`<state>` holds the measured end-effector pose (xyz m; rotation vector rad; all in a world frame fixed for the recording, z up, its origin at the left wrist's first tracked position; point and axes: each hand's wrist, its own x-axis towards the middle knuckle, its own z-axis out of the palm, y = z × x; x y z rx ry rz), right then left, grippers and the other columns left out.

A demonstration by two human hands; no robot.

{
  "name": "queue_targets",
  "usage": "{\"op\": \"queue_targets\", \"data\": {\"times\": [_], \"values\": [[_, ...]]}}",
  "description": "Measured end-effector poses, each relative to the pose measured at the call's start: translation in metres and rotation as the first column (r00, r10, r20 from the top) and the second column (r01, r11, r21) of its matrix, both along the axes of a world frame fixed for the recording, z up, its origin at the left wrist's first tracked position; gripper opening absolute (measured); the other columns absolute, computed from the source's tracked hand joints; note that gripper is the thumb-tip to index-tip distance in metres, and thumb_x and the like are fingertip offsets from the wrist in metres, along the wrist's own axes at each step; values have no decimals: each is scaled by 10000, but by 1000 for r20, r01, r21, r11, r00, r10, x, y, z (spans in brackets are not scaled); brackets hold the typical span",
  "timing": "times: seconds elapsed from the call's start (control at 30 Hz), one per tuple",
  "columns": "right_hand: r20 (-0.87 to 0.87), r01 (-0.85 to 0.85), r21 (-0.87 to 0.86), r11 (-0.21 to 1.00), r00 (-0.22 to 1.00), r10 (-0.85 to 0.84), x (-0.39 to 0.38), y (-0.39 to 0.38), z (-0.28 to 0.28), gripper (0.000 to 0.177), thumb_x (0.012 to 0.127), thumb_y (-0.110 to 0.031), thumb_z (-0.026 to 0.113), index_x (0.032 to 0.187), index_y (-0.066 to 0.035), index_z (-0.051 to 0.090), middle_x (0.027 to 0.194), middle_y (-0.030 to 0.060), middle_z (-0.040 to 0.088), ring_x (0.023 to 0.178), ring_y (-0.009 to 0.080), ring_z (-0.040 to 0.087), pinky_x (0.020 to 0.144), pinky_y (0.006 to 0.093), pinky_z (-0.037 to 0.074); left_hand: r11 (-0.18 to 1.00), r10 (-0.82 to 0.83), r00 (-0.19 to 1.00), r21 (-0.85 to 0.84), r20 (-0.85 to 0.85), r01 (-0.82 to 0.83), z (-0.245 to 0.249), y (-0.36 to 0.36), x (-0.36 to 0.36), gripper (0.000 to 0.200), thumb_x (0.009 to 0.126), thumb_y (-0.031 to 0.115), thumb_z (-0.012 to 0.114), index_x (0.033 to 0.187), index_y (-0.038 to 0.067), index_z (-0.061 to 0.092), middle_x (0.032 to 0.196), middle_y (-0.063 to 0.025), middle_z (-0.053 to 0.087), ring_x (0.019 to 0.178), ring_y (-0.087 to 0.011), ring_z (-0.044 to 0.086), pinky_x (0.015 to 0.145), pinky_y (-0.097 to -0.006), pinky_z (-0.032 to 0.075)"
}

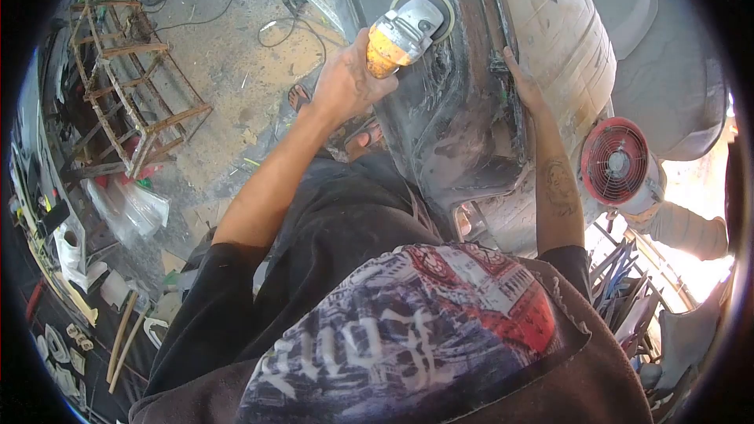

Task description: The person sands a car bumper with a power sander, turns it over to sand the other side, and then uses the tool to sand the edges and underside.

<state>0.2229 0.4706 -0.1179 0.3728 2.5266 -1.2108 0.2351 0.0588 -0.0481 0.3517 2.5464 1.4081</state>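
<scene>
My left hand [345, 82] is clenched round the grinder [404, 31], its disc on the dark panel [448, 110] past my knees. My right hand [525, 82] lies flat and open on the panel's edge (steadying it, I judge). Red fan [616, 161] to the right, rusty rack [126, 86] far left.

Underfoot, dusty concrete floor [228, 71]; bears a rusty metal frame [126, 71] at left, loose black cables [267, 27] trailing farther off, crumpled clear plastic [137, 208] just beside the frame's foot.
</scene>
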Motion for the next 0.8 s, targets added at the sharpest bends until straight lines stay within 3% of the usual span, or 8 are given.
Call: {"op": "queue_targets", "data": {"times": [0.07,0.37,0.43,0.57,0.63,0.77,0.8], "values": [[35,-4,0,1000,999,4,-1,6,-4,1023,1039,-710,502,1679,46,245,1701,248,342,1600,356,294,1304,403,206,1000,-15,998,8,-56,16,-1,-2,1,628,791,270,801,1283,-20,538,938,-292,729,916,-510,705,819,-544,568],[1,-7,10,1000,1000,7,-1,8,-12,1038,1039,-716,494,1683,51,221,1704,260,333,1603,369,288,1304,407,207,993,-77,994,-79,80,84,4,-2,12,632,792,273,793,1303,2,539,948,-291,733,924,-511,709,824,-543,563],[18,11,-15,1000,1000,-10,0,8,-14,1046,1037,-723,489,1686,48,208,1705,265,329,1606,372,283,1304,411,209,999,-50,985,20,163,47,2,-2,-1,787,793,222,818,1477,-4,502,1104,-263,745,1038,-415,738,917,-465,561],[62,3,12,1000,998,-4,-3,11,-13,1050,1036,-726,489,1688,45,202,1710,266,318,1609,370,277,1305,411,207,1000,8,994,-6,107,-7,1,-2,-18,780,804,224,821,1476,-14,504,1098,-256,749,1030,-415,738,914,-459,567],[27,0,-16,1000,1000,0,-2,9,-11,1051,1036,-725,491,1688,47,199,1715,265,306,1612,367,268,1306,408,202,997,-1,1000,83,2,1,-3,-5,-15,631,789,275,806,1302,18,545,978,-285,738,939,-512,708,832,-548,566],[43,-14,-28,1000,999,15,-2,14,-19,1048,1038,-721,493,1686,50,202,1718,263,302,1613,366,265,1307,407,198,999,-49,999,-17,14,49,-3,-8,1,656,784,281,815,1319,20,540,994,-278,736,968,-507,704,856,-544,567],[35,-4,-21,1000,999,5,-1,14,-20,1023,1046,-713,495,1671,57,246,1681,237,360,1581,336,318,1295,387,220,997,-70,996,-33,47,72,0,-7,4,664,782,281,817,1323,18,538,987,-275,735,961,-506,705,853,-543,569]]}}
